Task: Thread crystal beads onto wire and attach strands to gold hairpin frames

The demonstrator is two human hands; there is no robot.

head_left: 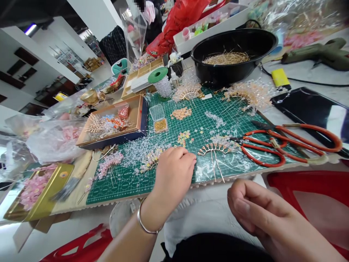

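My left hand [174, 173] rests on the green cutting mat [131, 182] with its fingers curled under, right beside a gold hair comb [215, 149] and a scatter of clear beads [141, 147]. What the curled fingers hold is hidden. My right hand [256, 207] hovers below the mat's front edge, above my lap, fingers pressed together in a loose pinch with nothing visible in them. Two pairs of red-handled scissors [272, 145] lie on the mat to the right of the comb.
A brown tray [139, 112] of ornaments sits left of the mat, a small clear bead box [159, 118] beside it. A black basin [234, 40] of straw, a green-topped spool [159, 78], a glue gun [321, 52] and a dark tablet [311, 107] stand behind. Gold tin [54, 185] at left.
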